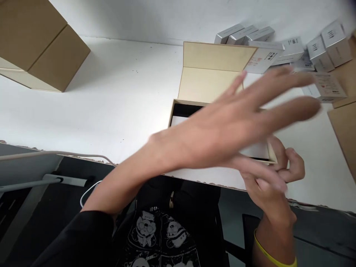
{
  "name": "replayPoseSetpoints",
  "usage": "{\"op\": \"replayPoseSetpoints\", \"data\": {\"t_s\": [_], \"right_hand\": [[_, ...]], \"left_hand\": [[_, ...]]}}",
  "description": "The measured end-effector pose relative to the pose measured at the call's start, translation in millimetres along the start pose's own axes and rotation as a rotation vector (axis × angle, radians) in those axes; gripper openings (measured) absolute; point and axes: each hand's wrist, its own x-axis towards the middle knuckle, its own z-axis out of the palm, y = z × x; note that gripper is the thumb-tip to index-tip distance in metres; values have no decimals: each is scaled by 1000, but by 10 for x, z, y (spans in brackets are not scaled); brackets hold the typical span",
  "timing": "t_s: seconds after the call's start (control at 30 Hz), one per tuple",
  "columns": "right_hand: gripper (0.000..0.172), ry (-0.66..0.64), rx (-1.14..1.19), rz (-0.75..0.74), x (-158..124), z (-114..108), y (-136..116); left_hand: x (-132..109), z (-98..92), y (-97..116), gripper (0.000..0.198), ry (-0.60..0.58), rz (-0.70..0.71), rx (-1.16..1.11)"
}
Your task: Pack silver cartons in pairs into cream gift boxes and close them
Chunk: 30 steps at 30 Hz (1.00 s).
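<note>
My left hand point(236, 118) stretches across an open tan gift box point(214, 70), fingers spread and smeared by motion, reaching toward the small grey cartons point(319, 52) at the back right. It holds nothing. The box's lid stands up behind a dark interior that holds something white point(178, 120). My right hand point(274, 174) sits at the box's near right corner with fingers curled against its edge; a yellow band is on that wrist.
A closed brown box point(39, 40) stands at the far left of the white table point(111, 104). Flat brown cardboard point(345, 126) lies at the right edge. Below the table edge are a cable and a grey bar.
</note>
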Motion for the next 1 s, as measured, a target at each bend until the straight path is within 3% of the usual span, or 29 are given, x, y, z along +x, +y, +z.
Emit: {"op": "replayPoseSetpoints", "data": {"t_s": [0.07,0.13,0.23,0.37,0.47,0.6,0.8,1.0], "right_hand": [[83,75,-15,-80,7,-7,3],[85,128,-28,-130,33,-47,-2],[78,110,-74,-147,150,-185,-63],[52,-153,-184,-305,522,-363,-203],[47,-454,-289,-405,858,-370,-259],[51,-731,-384,-340,1166,-300,-279],[61,-911,-347,-259,1333,-303,-307],[51,-974,-397,-299,1396,-295,-325]], "left_hand": [[-160,-103,-77,45,76,-27,-12],[-358,-149,-158,50,60,-106,-15],[-535,-78,-226,62,-152,-219,59],[-441,65,-258,67,-401,-244,139],[-295,72,-297,57,-461,-256,153],[-202,24,-339,67,-495,-285,122],[-222,23,-349,67,-470,-300,86],[-221,5,-337,62,-483,-298,47]]}}
